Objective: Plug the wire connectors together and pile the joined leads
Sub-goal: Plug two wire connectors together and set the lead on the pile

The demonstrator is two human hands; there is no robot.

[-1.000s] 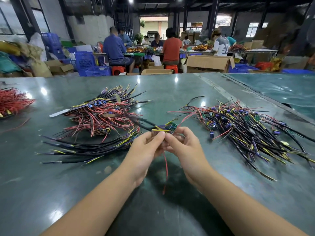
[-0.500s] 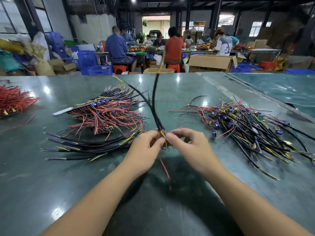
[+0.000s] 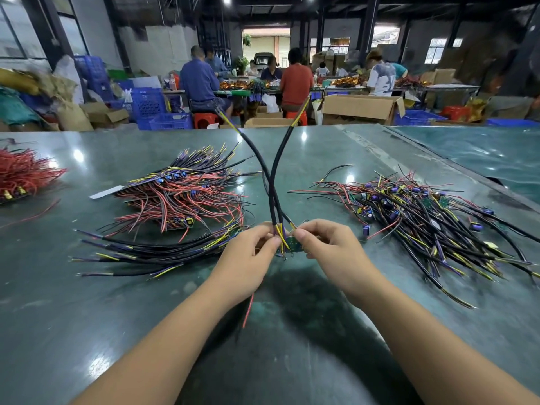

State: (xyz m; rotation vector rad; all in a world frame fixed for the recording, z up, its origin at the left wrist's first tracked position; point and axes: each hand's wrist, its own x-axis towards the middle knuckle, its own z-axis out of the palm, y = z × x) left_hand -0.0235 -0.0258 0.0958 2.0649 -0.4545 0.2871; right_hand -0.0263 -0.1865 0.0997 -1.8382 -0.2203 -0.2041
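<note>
My left hand (image 3: 248, 258) and my right hand (image 3: 330, 249) meet at the table's middle, both pinching a small green board (image 3: 293, 246) with yellow and purple leads. Two black sheathed leads (image 3: 270, 176) rise from it, cross and stand upright. A red wire (image 3: 248, 309) hangs below my left hand. To the left lies a bundle of black sheathed leads (image 3: 146, 252), and behind it a stack of red-and-black wired boards (image 3: 181, 197). On the right spreads a pile of leads with boards (image 3: 423, 217).
The green table (image 3: 117, 331) is glossy. A heap of red wires (image 3: 23, 173) sits at the far left edge. A second table (image 3: 482, 153) adjoins on the right. Several people sit at benches behind, among cardboard boxes (image 3: 359, 108) and blue crates (image 3: 152, 108).
The two black leads have swung from lying flat toward the left up to standing upright, then spread apart at the top. Both hands stayed together at the table's middle.
</note>
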